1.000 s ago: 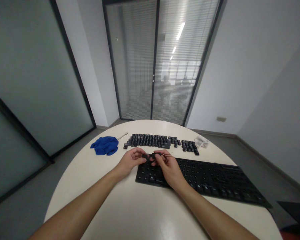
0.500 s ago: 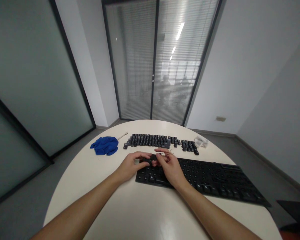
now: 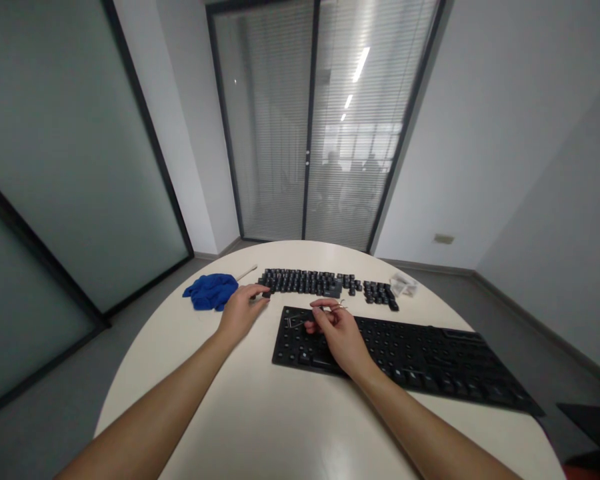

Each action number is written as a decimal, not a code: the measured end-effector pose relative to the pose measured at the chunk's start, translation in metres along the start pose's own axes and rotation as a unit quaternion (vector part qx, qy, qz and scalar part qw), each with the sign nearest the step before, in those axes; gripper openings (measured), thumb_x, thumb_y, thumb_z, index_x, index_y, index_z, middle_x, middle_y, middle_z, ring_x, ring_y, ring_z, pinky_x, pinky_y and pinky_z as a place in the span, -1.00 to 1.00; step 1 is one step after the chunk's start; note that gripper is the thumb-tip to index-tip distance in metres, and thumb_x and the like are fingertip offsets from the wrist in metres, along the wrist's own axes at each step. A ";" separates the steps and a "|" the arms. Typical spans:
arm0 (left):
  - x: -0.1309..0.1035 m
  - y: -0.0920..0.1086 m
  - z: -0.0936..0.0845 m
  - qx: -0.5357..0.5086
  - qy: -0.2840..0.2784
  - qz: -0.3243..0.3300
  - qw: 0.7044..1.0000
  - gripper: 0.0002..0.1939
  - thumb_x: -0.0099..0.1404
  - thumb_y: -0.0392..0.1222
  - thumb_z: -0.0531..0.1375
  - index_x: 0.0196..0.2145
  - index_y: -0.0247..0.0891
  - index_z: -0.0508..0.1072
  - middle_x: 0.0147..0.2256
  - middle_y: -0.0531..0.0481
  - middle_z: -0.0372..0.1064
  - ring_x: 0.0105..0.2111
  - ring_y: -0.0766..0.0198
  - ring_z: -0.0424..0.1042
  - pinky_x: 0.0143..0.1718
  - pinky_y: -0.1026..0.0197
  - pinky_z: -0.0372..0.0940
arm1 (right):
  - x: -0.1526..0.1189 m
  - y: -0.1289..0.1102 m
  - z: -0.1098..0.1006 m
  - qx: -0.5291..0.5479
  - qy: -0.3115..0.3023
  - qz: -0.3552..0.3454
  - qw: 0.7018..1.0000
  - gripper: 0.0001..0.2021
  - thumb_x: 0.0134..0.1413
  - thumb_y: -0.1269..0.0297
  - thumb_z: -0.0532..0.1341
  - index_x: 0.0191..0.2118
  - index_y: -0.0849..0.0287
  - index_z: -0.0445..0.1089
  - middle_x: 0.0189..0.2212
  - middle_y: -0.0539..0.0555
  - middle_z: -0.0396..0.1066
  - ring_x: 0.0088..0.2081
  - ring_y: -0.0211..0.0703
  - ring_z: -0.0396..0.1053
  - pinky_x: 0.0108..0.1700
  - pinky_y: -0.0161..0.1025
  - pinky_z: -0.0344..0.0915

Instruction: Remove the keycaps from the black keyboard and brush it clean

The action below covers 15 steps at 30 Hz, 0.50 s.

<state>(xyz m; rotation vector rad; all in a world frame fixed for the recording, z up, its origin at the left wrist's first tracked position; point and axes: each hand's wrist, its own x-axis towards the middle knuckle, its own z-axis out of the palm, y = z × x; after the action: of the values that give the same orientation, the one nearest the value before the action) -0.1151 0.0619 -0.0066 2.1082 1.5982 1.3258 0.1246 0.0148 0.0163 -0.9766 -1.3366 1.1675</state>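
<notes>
My left hand pinches a small black keycap at the left end of the laid-out keycaps; whether the keycap rests on the table I cannot tell. Over the left part of the black keyboard, my right hand has its fingers closed on a thin wire keycap puller. The puller's wire ends stick out on both sides of the fingers, and its middle is hidden. Bare key sockets show across most of the keyboard, with some keys still along its near edge.
A crumpled blue cloth lies at the left, with a pale thin stick poking out behind it. A clear plastic piece sits to the right of the keycaps. All stand on a round cream table.
My left hand has moved left and away from the keyboard, over to the row of keycaps, with a keycap in its fingers. My right hand has stayed nearly in place.
</notes>
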 end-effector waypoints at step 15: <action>0.002 -0.010 0.008 0.121 -0.003 -0.005 0.993 -0.81 0.19 -0.24 0.24 -0.21 -0.13 0.57 -0.19 -0.06 0.52 -0.08 -0.02 0.38 -0.03 0.00 0.27 | -0.003 -0.005 0.000 -0.013 -0.020 0.004 1.000 -0.56 0.05 -0.10 0.25 -0.17 0.20 0.36 -0.54 0.05 0.52 -0.41 -0.06 0.55 -0.29 -0.20 0.42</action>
<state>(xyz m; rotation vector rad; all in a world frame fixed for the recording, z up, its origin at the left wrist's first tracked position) -0.1165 0.0704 -0.0162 2.2299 1.8482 1.1735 0.1252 0.0115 0.0202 -0.9830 -1.3838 1.1827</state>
